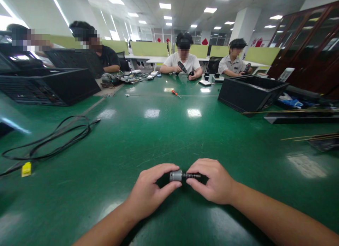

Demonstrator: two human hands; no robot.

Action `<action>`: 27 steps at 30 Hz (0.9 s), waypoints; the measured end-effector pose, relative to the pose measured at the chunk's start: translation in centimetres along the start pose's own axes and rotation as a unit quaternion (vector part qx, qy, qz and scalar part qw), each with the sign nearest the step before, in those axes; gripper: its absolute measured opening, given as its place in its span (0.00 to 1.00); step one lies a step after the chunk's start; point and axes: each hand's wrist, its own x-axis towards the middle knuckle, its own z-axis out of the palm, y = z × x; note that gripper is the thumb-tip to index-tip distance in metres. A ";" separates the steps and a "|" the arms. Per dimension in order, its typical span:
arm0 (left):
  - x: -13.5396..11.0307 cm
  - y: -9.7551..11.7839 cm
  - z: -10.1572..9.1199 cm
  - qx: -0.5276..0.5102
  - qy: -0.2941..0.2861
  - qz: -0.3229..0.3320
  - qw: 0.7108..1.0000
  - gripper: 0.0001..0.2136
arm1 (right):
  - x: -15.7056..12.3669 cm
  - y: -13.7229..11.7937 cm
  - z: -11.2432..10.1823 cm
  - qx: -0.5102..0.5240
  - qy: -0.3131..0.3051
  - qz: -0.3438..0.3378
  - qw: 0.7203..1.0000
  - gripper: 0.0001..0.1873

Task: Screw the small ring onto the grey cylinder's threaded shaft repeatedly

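A small grey metal cylinder [176, 175] with a thin, spiral-ribbed shaft [192, 175] lies level, low in the middle of the head view, just above the green tabletop. My left hand [150, 186] grips the cylinder, thumb below and fingers above. From the other side, my right hand [212, 180] curls around the shaft, its thumb and fingertips close to where the shaft leaves the cylinder. The shaft's far end points into the right palm. Whether every right fingertip presses on the shaft, I cannot tell.
Black cables [60, 136] with a yellow tag [26, 169] coil at left. Black computer cases stand at left [53, 87] and right [249, 94]. An orange screwdriver [174, 93] lies farther back. Several people sit around the table; one opposite holds a power drill [182, 66].
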 end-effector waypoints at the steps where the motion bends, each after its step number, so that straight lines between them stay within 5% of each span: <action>1: 0.0 0.0 0.0 0.000 0.000 0.001 1.000 0.12 | 0.0 0.0 0.0 0.000 0.000 0.000 1.000 0.05; 27: 0.2 0.0 -0.1 0.003 0.003 -0.008 1.000 0.11 | 0.2 0.0 -0.2 -0.007 0.000 -0.006 1.000 0.05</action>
